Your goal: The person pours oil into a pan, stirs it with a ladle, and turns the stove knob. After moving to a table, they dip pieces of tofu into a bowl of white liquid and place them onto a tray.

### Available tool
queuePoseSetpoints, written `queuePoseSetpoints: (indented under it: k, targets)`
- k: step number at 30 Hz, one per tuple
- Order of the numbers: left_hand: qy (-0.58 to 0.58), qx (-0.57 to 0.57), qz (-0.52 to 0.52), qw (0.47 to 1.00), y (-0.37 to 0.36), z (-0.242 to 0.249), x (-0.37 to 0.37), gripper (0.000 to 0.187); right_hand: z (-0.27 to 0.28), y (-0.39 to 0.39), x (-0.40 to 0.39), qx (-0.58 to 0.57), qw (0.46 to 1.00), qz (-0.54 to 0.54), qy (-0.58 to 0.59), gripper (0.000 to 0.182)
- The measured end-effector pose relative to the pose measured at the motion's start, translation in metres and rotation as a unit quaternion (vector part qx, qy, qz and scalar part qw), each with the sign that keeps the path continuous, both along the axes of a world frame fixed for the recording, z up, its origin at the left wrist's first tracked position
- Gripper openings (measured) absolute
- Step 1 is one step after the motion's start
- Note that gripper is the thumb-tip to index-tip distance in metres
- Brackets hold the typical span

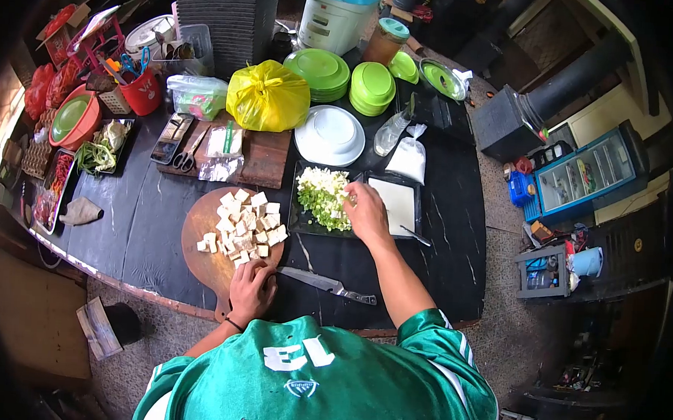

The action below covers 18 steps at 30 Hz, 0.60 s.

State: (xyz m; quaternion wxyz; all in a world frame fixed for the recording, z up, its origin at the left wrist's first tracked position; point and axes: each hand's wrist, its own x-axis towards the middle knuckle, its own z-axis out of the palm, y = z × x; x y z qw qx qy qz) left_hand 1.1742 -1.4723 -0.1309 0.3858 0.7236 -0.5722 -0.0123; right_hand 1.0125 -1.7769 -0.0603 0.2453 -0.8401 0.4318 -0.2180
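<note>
Scanning left to right from my remote seat. On the black stone-look bench (141, 216), far left, I get a coral plastic basin (88, 115) and a black tray of leafy greens (106, 155), then a red plastic cup (142, 93) with a white mark I can't read. Next, a rectangular brown wooden board (263, 167) carries black-handled scissors (186, 155) and a white packet with a green label (225, 140); its print is too small for me. A knotted yellow plastic bag (268, 98) sits at that board's far edge.

Nearer, white tofu-like cubes (247, 227) are heaped on a round brown wooden board with a handle (197, 226). My left hand (252, 287) is at the heap's near edge, fingers curled; can't tell if they pinch a cube. A grey-bladed knife (318, 281) lies beside that board.

Right of it, chopped white-and-green vegetables (323, 198) fill part of a black rectangular tray (297, 225). My right hand (368, 211) reaches over their right side, fingers bent downward, grip unclear. Just right, white liquid (391, 205) in a black dish. Green shirt (268, 395) below: "13", upside down; emblem lettering illegible.
</note>
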Motion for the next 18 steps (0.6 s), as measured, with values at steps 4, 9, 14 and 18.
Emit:
queuePoseSetpoints:
  k: [4,9,14,18]
  targets:
    - [0.001,0.003,0.002,1.0,0.001,0.0,0.0,0.036,-0.006,0.012,-0.005,0.037,0.99,0.08,0.106,0.029]
    - [-0.006,0.008,0.008,1.0,0.001,-0.001,0.0,0.037,-0.02,-0.012,0.001,-0.005,0.994,0.061,0.092,0.041]
    - [-0.006,0.011,0.012,1.0,0.0,-0.002,-0.001,0.037,-0.017,-0.005,0.019,0.002,0.982,0.051,0.185,0.048]
    - [-0.005,0.007,0.016,1.0,0.003,0.0,-0.001,0.037,-0.021,-0.014,0.022,-0.003,0.993,0.043,0.112,0.027]
